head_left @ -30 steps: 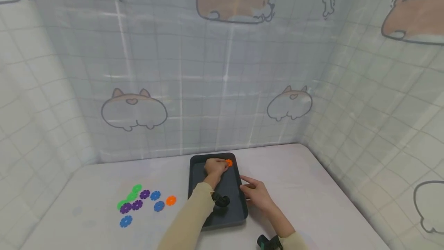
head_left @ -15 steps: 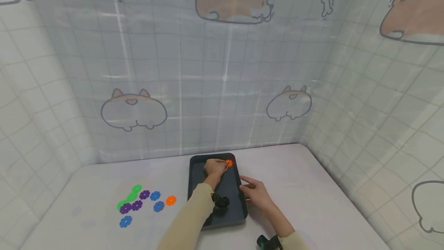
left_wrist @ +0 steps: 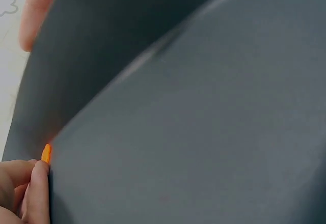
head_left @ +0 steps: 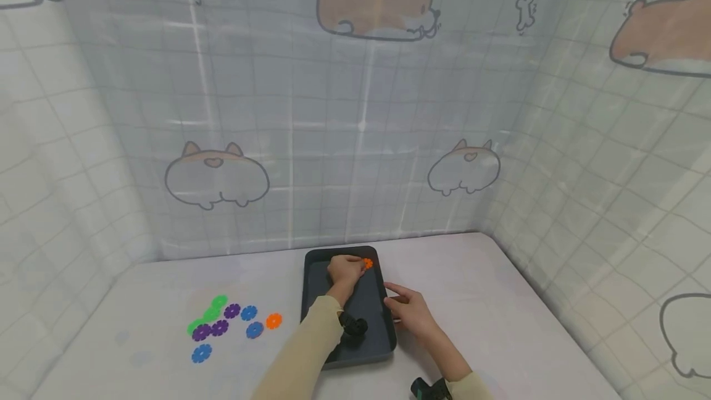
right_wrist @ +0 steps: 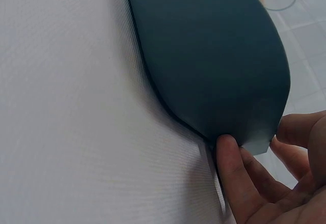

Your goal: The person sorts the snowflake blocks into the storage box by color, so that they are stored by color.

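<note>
A small orange disc (head_left: pixel 368 263) is pinched at the fingertips of the left hand (head_left: pixel 346 268); the fingers are closed as far as its thickness allows. By this grip the disc is held inside the far end of the dark tray (head_left: pixel 371 307), on the right of the knuckles, close to the tray's far right corner. Being round, it is given no long axis; from the left wrist it is seen edge-on, thin and roughly upright. Whether the tray wall is touched by it cannot be told.

The tray's long axis is pointed from the grip back toward the person, and its middle is crossed by the left forearm. The tray's right side is held by the bent fingers of the right hand (head_left: pixel 412 312), nearer the person than the pinch and to its right. The disc is thus reached most closely by the left hand.

Well to the left of the grip, nearer the person, green discs (head_left: pixel 212 315), purple discs (head_left: pixel 220 327), blue discs (head_left: pixel 254 329) and another orange one (head_left: pixel 274 321) are spread on the table (head_left: pixel 472 313).
</note>
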A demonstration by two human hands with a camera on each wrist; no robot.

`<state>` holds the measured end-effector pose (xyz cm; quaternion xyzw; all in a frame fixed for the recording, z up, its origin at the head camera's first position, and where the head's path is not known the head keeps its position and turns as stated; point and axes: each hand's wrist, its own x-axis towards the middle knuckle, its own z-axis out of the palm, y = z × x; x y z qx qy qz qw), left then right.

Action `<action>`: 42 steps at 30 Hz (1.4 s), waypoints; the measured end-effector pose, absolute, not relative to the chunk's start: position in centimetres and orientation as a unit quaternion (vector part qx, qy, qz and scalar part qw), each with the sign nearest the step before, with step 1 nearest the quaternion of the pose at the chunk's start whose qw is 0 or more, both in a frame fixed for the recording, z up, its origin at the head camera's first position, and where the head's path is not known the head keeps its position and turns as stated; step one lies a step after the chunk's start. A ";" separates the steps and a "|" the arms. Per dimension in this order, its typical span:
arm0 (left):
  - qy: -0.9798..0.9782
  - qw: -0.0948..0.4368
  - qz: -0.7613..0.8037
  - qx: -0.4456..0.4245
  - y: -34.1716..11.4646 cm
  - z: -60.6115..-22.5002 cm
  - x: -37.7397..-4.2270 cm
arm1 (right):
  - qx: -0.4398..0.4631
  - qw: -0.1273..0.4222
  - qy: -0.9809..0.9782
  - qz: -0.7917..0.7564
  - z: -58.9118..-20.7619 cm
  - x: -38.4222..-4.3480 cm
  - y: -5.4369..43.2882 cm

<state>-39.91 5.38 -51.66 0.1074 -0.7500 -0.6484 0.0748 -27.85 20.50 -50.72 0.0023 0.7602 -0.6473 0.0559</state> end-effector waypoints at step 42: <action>-0.816 0.055 -0.571 -0.075 -12.7 -45.8 -30.4 | 0.025 0.047 0.771 -0.635 -50.9 -27.2 20.0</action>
